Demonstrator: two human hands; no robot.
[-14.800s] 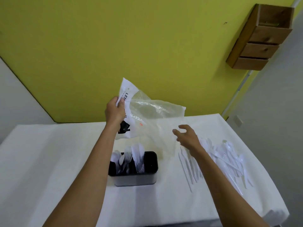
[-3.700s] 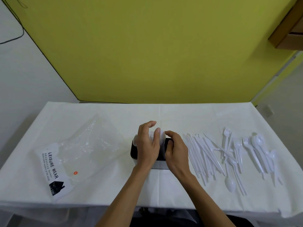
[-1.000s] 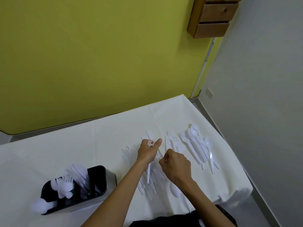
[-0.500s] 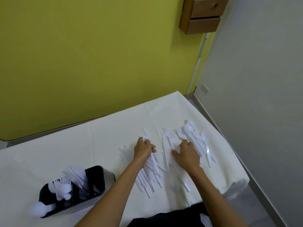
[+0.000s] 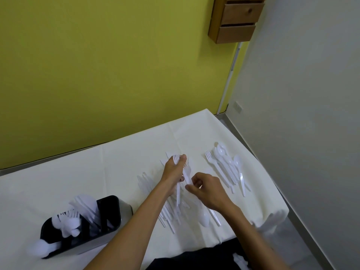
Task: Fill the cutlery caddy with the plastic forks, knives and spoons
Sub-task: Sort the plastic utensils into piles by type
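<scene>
The cutlery caddy is standing at the near left of the surface, already part-filled with white pieces. Further in, a fork is being pinched in the grip of the left hand, above the heap of knives. The right hand is being held half-curled just beside it, and whether anything is being gripped there cannot be told. Beyond, a group of forks and spoons is lying near the right edge. Pieces are probably being gathered; thin white handles overlapping on white cloth could be snagged or knocked off the edge. Farthest off, a yellow wall and a wooden drawer unit are showing.
</scene>
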